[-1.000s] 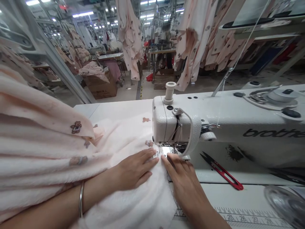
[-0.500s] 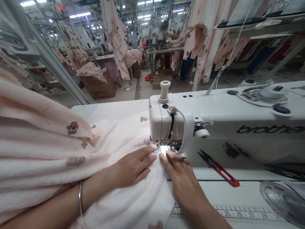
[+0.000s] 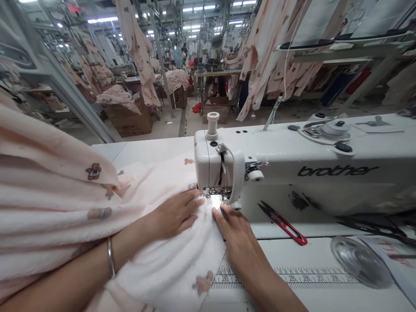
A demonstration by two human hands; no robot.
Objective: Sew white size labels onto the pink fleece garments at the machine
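Observation:
Pale pink plush fabric [image 3: 152, 173] printed with small bears spreads over the left of the sewing table and runs under the needle area of a white sewing machine [image 3: 276, 162]. My left hand [image 3: 175, 214] lies flat on this fabric, fingertips just left of the lit presser foot area. A small white label with dark print shows partly by those fingertips. My right hand [image 3: 235, 229] rests at the fabric's right edge, fingers stretched toward the presser foot and pressing down. Its fingertips partly cover the seam spot. Both hands are open.
Red-handled thread snips [image 3: 286, 223] lie on the machine bed, right of my right hand. Black scissors [image 3: 373, 227] and a clear round dish [image 3: 360, 262] are farther right. A ruler scale [image 3: 302, 277] runs along the table front. Cardboard boxes [image 3: 130, 119] and hanging garments stand beyond.
The view has turned slightly right, so the machine and hands appear shifted left. Both hands keep nearly the same place on the fabric. More of a bear print shows at the lower fabric edge.

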